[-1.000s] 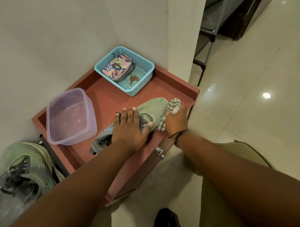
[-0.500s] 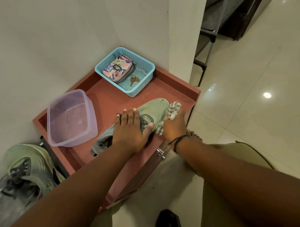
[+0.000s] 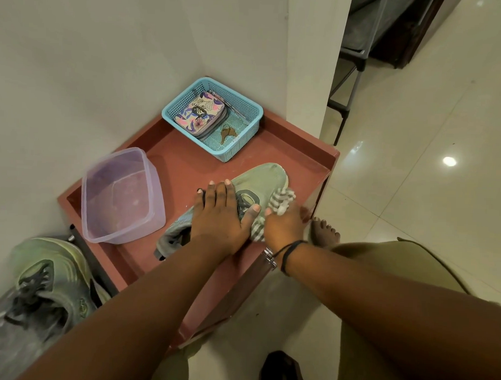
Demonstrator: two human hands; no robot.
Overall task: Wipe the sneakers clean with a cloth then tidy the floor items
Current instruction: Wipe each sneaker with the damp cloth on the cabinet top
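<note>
The reddish, raised-edge tabletop [image 3: 288, 140] is sitting in the wall corner before me. Lying directly on it are a blue basket [image 3: 248, 108], a clear purple container [image 3: 155, 186] and a green sneaker [image 3: 261, 180]. Its pair [image 3: 50, 279] is sitting lower, at my left.

Left hand [image 3: 218, 214] steadies sneaker [image 3: 261, 183]; right hand [image 3: 285, 223] presses cloth [image 3: 280, 200].

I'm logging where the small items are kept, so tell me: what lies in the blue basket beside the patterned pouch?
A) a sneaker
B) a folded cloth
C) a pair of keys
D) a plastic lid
C: a pair of keys lies on the mesh floor of the blue basket, just right of the patterned pouch.
</note>
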